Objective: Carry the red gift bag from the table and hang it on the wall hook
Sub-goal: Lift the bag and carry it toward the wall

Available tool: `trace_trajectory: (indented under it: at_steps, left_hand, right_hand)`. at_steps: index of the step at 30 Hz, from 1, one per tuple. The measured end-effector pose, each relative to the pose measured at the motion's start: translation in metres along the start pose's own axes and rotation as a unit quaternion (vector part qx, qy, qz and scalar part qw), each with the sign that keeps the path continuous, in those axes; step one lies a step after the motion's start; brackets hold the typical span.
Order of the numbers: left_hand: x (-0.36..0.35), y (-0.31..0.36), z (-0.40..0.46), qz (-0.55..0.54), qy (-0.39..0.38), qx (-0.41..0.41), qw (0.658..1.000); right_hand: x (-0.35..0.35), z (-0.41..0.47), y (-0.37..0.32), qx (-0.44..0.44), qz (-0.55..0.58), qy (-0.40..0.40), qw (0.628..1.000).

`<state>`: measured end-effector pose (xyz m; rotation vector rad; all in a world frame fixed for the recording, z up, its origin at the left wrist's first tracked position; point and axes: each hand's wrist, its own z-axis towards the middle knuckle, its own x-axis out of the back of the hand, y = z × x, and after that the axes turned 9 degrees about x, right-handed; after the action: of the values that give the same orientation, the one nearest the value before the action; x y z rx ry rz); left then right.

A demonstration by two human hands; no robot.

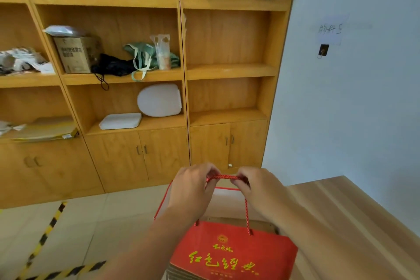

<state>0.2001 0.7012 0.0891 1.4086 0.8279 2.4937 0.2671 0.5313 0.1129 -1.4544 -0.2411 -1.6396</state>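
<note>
A red gift bag (234,254) with yellow lettering hangs low in the middle of the view by its red cord handles (223,177). My left hand (193,191) and my right hand (256,186) both pinch the cords at the top, side by side. The bag is lifted, just left of the wooden table (354,223). A small dark wall hook (323,50) sits on the pale wall at upper right, under a paper note, well above and right of the bag.
A tall wooden shelving unit (184,70) with lower cabinets fills the left and centre, holding boxes, bags and white lids. Yellow-black tape (45,236) runs across the tiled floor at left. The table stands against the wall at right.
</note>
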Motion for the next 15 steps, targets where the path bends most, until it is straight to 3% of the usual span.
trace_trajectory:
  at_steps: [7, 15]
  left_hand:
    - [-0.013, -0.04, 0.078, 0.055, 0.019, 0.025, 0.998]
    - [-0.039, -0.111, 0.182, 0.043, 0.007, 0.03, 0.999]
  right_hand:
    - [-0.015, 0.094, 0.016, 0.038, 0.03, 0.012, 0.999]
    - [-0.061, 0.218, 0.042, 0.051, 0.021, 0.004, 0.998]
